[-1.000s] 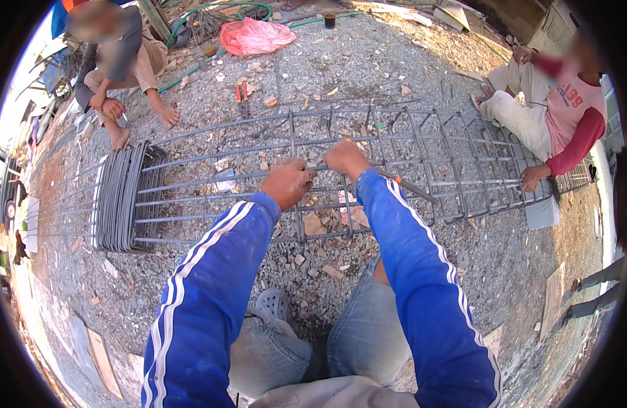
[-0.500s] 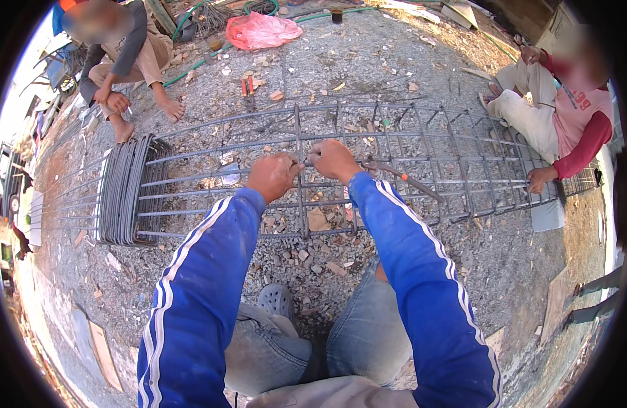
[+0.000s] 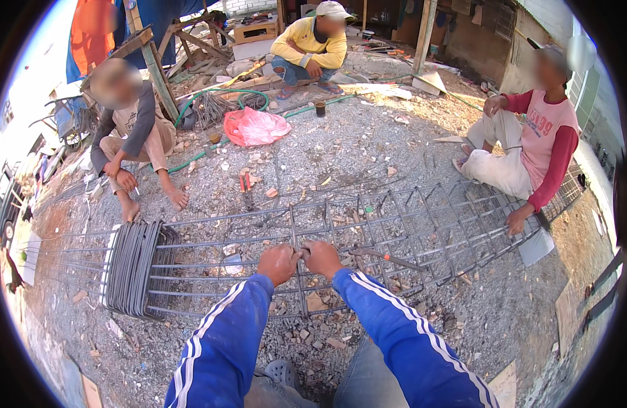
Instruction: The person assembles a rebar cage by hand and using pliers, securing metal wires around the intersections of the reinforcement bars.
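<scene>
1. Your left hand (image 3: 278,264) is straight beyond the grey clog (image 3: 281,372), back upward, fingers curled in.
2. Your right hand (image 3: 320,259) is beyond the clog and to its right, knuckles up, fingers likewise curled; its fingertips meet or nearly meet your left's, too small to tell.
3. Your left forearm (image 3: 222,333), blue-sleeved, runs left of the clog, slanting inward.
4. Your right forearm (image 3: 402,323) slants inward from the clog's right.
</scene>
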A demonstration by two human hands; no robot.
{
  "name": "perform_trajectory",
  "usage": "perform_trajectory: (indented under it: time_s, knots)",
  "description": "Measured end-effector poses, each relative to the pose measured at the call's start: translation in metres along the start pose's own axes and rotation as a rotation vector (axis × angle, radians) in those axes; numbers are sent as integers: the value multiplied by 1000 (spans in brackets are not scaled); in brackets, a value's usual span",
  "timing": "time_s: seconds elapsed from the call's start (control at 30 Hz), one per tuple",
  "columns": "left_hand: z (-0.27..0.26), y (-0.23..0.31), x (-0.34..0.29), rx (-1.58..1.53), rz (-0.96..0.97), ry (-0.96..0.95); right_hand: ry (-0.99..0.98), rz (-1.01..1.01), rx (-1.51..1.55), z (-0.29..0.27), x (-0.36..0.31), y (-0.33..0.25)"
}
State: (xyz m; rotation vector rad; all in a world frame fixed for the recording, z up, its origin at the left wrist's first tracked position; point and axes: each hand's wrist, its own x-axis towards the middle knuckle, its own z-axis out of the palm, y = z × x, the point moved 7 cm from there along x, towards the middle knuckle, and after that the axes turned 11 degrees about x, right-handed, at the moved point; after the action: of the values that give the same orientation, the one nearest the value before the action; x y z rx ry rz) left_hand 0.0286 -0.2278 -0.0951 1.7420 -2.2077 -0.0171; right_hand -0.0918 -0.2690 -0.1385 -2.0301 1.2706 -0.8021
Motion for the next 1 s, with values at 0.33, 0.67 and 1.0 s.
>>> perform_trajectory:
  time_s: [0.33, 0.67, 1.0]
  knots:
    - [7, -13, 0, -80, -168, -67, 14, 45, 100, -3, -4, -6]
    - [32, -52, 8, -185, -359, -187, 25, 56, 101, 0, -19, -16]
    - [86, -70, 6, -60, -409, -287, 106, 345, 89, 18, -14, -1]
